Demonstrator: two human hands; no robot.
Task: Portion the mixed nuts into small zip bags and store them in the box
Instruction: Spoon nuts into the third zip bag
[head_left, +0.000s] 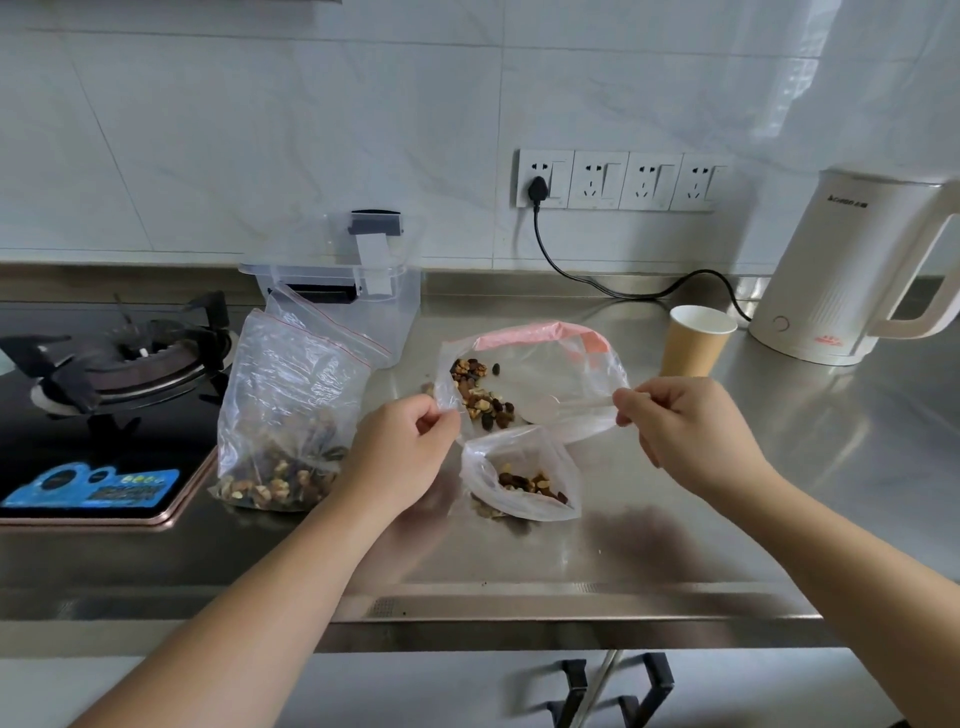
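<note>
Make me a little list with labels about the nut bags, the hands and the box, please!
Left hand: pinches the left edge of the pink-topped bag
Right hand: pinches its right edge
Pink-topped bag: stretched between both hands, some nuts inside
Small bag: on the counter below it, open, a few nuts inside
Big bag: stands left, nuts at the bottom
Box: clear, at the back, lid propped up
Also there: paper cup, kettle, gas stove
</note>
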